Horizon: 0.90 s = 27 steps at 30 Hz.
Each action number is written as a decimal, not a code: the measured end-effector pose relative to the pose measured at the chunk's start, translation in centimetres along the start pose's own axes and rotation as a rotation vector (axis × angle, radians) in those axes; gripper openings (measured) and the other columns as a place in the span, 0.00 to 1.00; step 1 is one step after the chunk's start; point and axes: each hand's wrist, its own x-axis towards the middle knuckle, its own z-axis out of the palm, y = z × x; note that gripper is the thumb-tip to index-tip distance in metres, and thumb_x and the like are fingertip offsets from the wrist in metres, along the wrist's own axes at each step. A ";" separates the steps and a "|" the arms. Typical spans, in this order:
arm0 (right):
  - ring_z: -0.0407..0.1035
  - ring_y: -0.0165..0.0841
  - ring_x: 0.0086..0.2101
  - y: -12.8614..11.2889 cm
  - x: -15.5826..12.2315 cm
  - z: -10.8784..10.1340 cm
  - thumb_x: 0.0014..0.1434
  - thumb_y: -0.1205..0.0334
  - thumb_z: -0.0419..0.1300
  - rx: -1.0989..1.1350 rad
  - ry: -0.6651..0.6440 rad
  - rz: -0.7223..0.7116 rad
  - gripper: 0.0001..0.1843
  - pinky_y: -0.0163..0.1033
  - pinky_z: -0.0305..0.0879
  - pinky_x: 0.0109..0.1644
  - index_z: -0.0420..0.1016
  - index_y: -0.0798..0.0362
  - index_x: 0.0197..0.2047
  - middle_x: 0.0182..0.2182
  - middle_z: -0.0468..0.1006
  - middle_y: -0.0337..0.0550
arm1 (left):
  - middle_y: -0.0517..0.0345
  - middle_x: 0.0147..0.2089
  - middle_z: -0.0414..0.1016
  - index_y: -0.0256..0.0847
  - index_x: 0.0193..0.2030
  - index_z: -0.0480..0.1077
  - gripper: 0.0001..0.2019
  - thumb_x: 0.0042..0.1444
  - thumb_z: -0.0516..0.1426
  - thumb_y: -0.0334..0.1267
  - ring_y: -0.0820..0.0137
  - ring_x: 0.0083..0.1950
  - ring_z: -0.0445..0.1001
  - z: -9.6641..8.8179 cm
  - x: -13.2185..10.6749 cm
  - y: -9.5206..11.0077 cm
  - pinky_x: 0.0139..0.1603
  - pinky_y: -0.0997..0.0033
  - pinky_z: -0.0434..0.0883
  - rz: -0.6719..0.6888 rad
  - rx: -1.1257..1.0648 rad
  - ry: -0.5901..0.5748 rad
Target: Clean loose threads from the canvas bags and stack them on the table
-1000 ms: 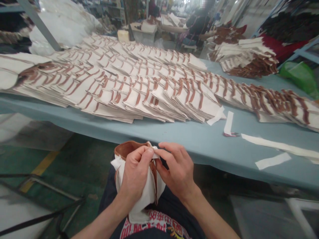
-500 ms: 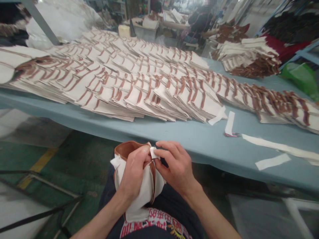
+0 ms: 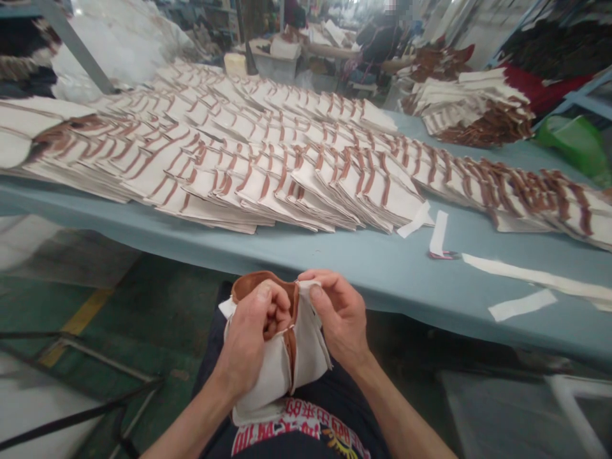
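Observation:
I hold a white cloth pouch (image 3: pixel 277 370) with a brown trimmed opening over my lap, below the table's front edge. My left hand (image 3: pixel 251 335) is closed on the pouch's left side, its fingers curled into the brown mouth. My right hand (image 3: pixel 337 315) pinches the white right edge of the pouch near the top, thumb on the front. The two hands hold the opening spread apart between them.
A blue-grey table (image 3: pixel 363 261) carries long overlapping rows of white pouches with brown trim (image 3: pixel 268 172). Loose white strips (image 3: pixel 521 305) lie at the right. A further heap (image 3: pixel 473 108) sits at the back right. A person (image 3: pixel 382 44) sits beyond the table.
My hands have drawn apart and the pouch's brown mouth now gapes open between them. My left fingers have gone inside the opening.

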 end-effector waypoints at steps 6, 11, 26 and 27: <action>0.67 0.28 0.25 0.9 -0.4 -0.4 0.64 0.49 0.65 0.138 -0.039 0.283 0.15 0.33 0.65 0.31 0.74 0.52 0.35 0.25 0.75 0.35 | 0.62 0.25 0.63 0.42 0.25 0.64 0.27 0.71 0.40 0.51 0.69 0.27 0.60 -3.4 -0.8 -1.7 0.31 0.68 0.59 0.087 0.372 0.002; 0.64 0.27 0.24 2.3 -1.8 -0.2 0.63 0.46 0.66 0.141 -0.159 0.364 0.18 0.32 0.62 0.29 0.74 0.54 0.34 0.24 0.73 0.36 | 0.62 0.28 0.66 0.42 0.28 0.63 0.10 0.59 0.53 0.42 0.68 0.31 0.65 -5.2 -2.0 -2.2 0.33 0.69 0.61 0.098 0.552 -0.185; 0.62 0.27 0.19 -4.4 -2.3 -2.8 0.68 0.43 0.61 0.182 -0.515 0.437 0.20 0.31 0.60 0.24 0.72 0.52 0.36 0.21 0.73 0.35 | 0.55 0.38 0.81 0.39 0.38 0.78 0.13 0.67 0.56 0.43 0.66 0.39 0.75 -6.6 -0.6 2.0 0.40 0.73 0.69 0.196 0.579 -0.125; 0.58 0.25 0.18 -5.3 -2.3 -2.6 0.67 0.42 0.62 0.155 -0.510 0.463 0.21 0.30 0.55 0.21 0.73 0.52 0.35 0.20 0.69 0.34 | 0.55 0.37 0.80 0.39 0.38 0.78 0.13 0.67 0.56 0.43 0.66 0.38 0.74 -6.4 -0.4 2.6 0.39 0.73 0.69 0.206 0.542 -0.135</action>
